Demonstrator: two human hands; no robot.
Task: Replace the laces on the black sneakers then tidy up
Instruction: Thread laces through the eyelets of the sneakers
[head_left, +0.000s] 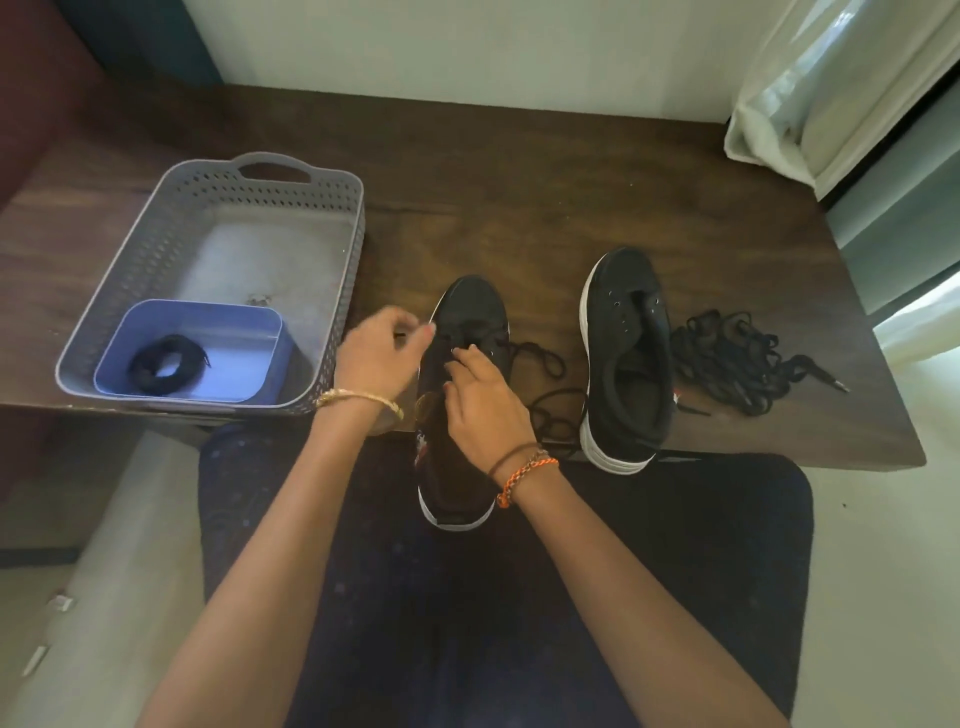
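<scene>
— While both forearms reach forward over the lap, where are the hands?
— On the near sneaker (470, 332), which lies half on the table (519, 197), its heel over the lap. The left hand (376, 358) is curled above the shoe's left side, fingers pinched together; it's blurred, so I can't tell if it grips the lace (540, 358). The right hand (485, 405) rests on the tongue, fingertips pinching the lace at the eyelets.
— And the other shoe?
— The unlaced sneaker (626, 358) stands to the right, a loose lace pile (737, 364) just beside it.
— Anything left?
— A coiled lace (166, 364) lies in a blue tub (260, 322) inside the grey basket (156, 244).
</scene>
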